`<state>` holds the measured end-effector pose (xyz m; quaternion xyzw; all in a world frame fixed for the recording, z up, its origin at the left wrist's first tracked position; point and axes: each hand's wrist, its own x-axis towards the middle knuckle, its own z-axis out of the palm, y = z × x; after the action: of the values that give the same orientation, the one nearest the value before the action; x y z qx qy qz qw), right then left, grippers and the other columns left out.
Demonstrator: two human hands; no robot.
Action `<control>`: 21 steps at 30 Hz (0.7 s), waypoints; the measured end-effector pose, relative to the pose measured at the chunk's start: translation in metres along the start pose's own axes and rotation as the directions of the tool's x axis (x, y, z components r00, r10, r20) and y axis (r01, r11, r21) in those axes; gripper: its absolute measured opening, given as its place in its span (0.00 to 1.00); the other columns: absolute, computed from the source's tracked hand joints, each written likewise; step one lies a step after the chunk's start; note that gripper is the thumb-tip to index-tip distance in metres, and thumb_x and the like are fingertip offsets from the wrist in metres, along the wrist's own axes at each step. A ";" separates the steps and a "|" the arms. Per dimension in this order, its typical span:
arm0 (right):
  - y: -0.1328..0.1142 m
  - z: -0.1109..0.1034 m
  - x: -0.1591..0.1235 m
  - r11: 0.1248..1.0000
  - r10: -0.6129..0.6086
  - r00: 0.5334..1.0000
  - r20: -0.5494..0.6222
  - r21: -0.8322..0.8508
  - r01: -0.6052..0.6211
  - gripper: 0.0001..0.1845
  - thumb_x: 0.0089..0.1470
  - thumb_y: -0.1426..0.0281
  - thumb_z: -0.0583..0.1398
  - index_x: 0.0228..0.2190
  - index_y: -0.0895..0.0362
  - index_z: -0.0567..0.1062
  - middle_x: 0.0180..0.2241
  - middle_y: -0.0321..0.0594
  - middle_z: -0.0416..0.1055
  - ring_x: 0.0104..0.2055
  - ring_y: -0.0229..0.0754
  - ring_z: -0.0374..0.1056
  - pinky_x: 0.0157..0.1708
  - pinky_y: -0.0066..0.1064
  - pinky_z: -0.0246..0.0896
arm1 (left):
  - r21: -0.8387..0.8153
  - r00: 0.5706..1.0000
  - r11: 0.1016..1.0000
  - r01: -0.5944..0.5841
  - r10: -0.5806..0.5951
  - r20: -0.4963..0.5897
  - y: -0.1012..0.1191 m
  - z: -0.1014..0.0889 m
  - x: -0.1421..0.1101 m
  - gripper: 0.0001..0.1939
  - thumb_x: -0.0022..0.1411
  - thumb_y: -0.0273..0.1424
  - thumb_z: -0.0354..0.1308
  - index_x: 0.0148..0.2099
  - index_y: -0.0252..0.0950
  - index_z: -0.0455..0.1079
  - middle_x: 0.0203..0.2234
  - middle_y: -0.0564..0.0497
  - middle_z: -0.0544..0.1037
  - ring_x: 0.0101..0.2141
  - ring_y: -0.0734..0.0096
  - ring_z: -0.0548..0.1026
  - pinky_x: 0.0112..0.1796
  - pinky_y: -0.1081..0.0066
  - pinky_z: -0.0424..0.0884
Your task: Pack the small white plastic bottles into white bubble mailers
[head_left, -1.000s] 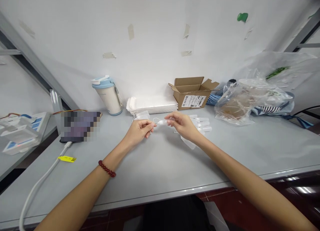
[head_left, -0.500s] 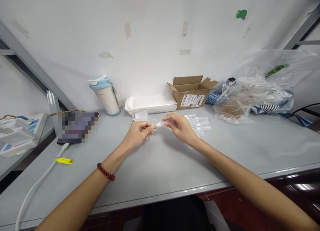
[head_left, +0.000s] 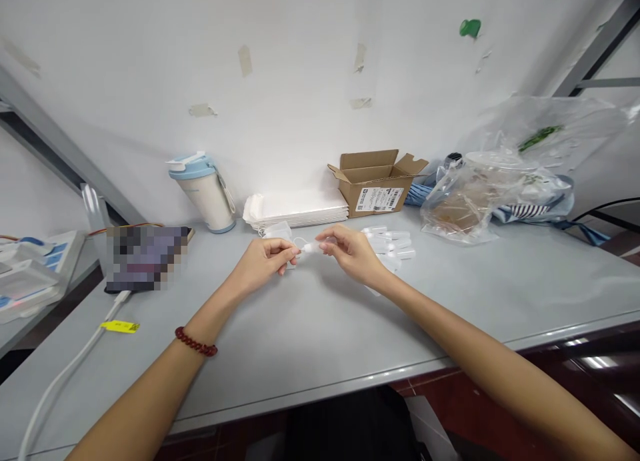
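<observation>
Over the middle of the table, my right hand holds a small translucent plastic bottle between thumb and fingers, its white narrow end pointing left. My left hand is closed in a pinch at that narrow end, on a thin white string that loops above the bottle. The exact contact at the fingertips is too small to make out. Several similar clear bottles lie just behind my right hand. White tags with strings lie behind my left hand.
A stack of white flat paper packs and an open cardboard box stand by the wall. A blue-lidded cup and a blurred-out phone with a white cable are left. Clear plastic bags lie right.
The whole view has shifted slightly, so things appear a little further left. Both hands keep the same hold on the bottle and string, with hardly any visible movement.
</observation>
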<state>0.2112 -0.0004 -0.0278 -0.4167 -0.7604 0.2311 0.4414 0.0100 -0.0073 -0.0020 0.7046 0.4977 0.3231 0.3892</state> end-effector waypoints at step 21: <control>0.023 -0.044 0.014 0.902 0.067 0.989 0.132 -0.432 -0.003 0.06 0.54 0.73 0.56 0.28 0.58 0.73 0.30 0.41 0.73 0.32 0.39 0.66 0.31 0.29 0.56 | 0.229 0.996 0.969 0.090 -0.091 -0.006 -0.015 -0.052 0.004 0.14 0.53 0.41 0.58 0.25 0.35 0.72 0.18 0.52 0.71 0.20 0.75 0.65 0.24 0.73 0.60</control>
<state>0.2550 0.0231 -0.0156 -0.4998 -0.8148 0.0946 0.2781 -0.0395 0.0119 0.0107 0.7222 0.5622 0.2439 0.3207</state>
